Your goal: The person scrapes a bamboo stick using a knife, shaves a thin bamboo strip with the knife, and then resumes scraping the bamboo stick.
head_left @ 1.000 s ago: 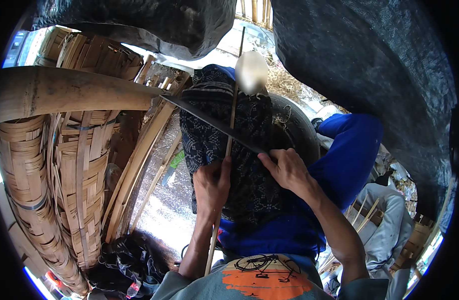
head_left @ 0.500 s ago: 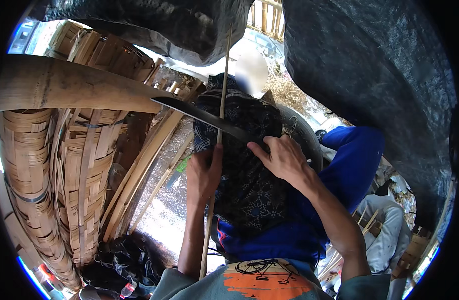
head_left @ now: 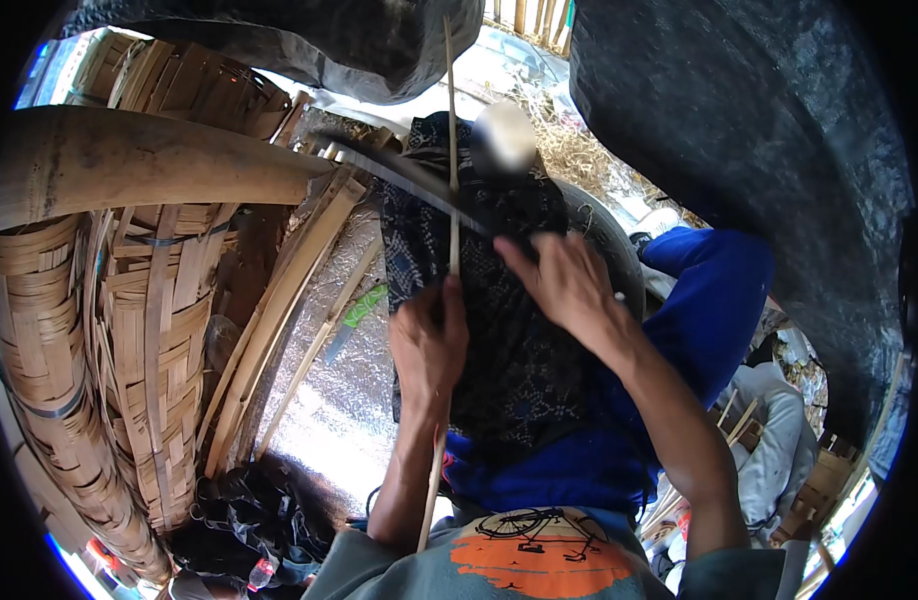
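Observation:
My left hand [head_left: 426, 335] is closed round a long thin bamboo strip [head_left: 453, 130], which runs upright from my lap past the far end of a dark patterned cloth [head_left: 519, 370]. In my right hand [head_left: 577, 290] is a long dark knife [head_left: 409, 178], blurred by motion. Its blade points to the far left and crosses the strip just beyond my left fist. Where the handle lies, my right fingers mostly hide it. The cloth covers my lap and blue trousers [head_left: 714, 290].
Tall woven bamboo baskets [head_left: 54, 340] and a thick bamboo pole [head_left: 159, 165] stand at left, with split bamboo slats [head_left: 289, 310] beside them. A green-handled knife [head_left: 359, 308] lies on the floor. Black sheeting [head_left: 739, 120] hangs at right; black plastic bags [head_left: 249, 520] lie near left.
Both hands have shifted: the left slightly right, the right a little farther away. The knife blade has slid away along the strip, and the green-handled knife shows more fully.

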Available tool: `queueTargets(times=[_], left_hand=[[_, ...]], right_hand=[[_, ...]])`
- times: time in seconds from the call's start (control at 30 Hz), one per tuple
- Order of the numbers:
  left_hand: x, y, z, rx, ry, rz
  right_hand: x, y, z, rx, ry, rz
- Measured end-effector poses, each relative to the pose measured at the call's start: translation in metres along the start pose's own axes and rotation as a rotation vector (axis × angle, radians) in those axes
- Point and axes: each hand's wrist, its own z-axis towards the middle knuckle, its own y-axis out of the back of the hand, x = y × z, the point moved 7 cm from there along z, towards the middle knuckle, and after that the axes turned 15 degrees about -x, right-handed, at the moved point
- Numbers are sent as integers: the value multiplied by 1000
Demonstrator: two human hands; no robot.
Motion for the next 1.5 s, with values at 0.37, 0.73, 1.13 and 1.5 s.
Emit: queueTargets(times=[0.37, 0.73, 1.13, 1.5], left_hand=[[7, 3, 21, 21, 57, -4], [-6, -3, 9, -95, -159, 81], [7, -2, 9, -64, 10, -47], [-10, -2, -6, -57, -77, 25]], right_hand=[[-10, 22, -34, -232, 216, 129], [-2, 30, -38, -89, 163, 82], [10, 15, -22, -214, 199, 16], [8, 5, -12, -293, 209, -6]])
